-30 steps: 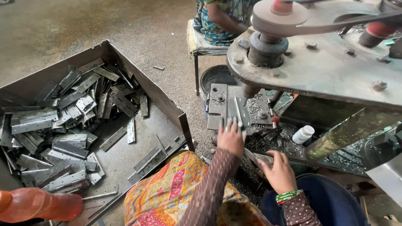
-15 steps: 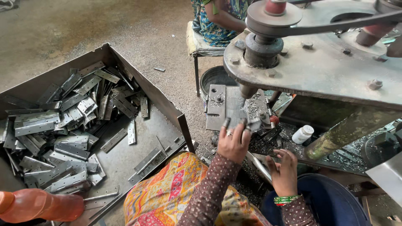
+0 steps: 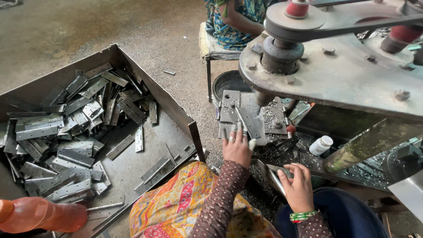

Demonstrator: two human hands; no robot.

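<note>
My left hand (image 3: 236, 149) reaches onto the grey fixture plate (image 3: 229, 105) under the machine's spindle (image 3: 264, 98). Its fingertips hold a narrow metal hinge strip (image 3: 240, 118) that lies slanted on the plate. My right hand (image 3: 298, 185) is lower and to the right, closed around the end of another flat metal hinge piece (image 3: 269, 175) above a bed of metal shavings (image 3: 282, 154). Both sleeves are brown with dots.
A large metal tray (image 3: 176, 115) on the left holds several hinge pieces (image 3: 66, 132). An orange plastic bottle (image 3: 42, 214) lies at the bottom left. The machine's pulley and belt (image 3: 304, 22) overhang at the top right. A small white bottle (image 3: 320, 145) stands nearby. Another person (image 3: 233, 20) sits on a stool behind.
My left hand has lowered the strip from upright onto the fixture plate and shifted slightly left. My right hand has stayed in place with its metal piece.
</note>
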